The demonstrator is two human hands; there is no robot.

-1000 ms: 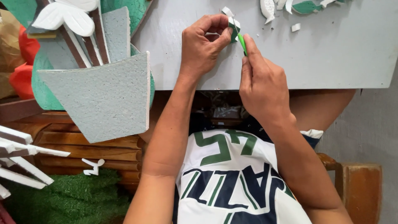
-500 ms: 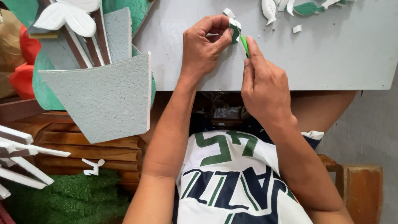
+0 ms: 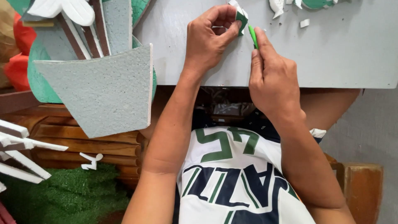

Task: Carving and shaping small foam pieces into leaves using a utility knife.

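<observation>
My left hand (image 3: 209,39) pinches a small green-and-white foam piece (image 3: 239,15) over the grey board (image 3: 340,58). My right hand (image 3: 271,74) grips a thin green-handled cutter (image 3: 253,36) with the forefinger laid along it. The cutter's tip sits right beside the foam piece, just to its right. Both hands rest on the board near its front edge.
White and green foam scraps (image 3: 304,23) lie at the board's far right. A grey foam pot shape (image 3: 103,93) with brown strips and a white flower leans at left. Wooden steps (image 3: 83,141), white foam pieces (image 3: 20,151) and green turf (image 3: 66,191) sit below.
The cutter has shifted slightly down and right, away from the foam piece's top. My left hand has turned the piece a little between its fingers.
</observation>
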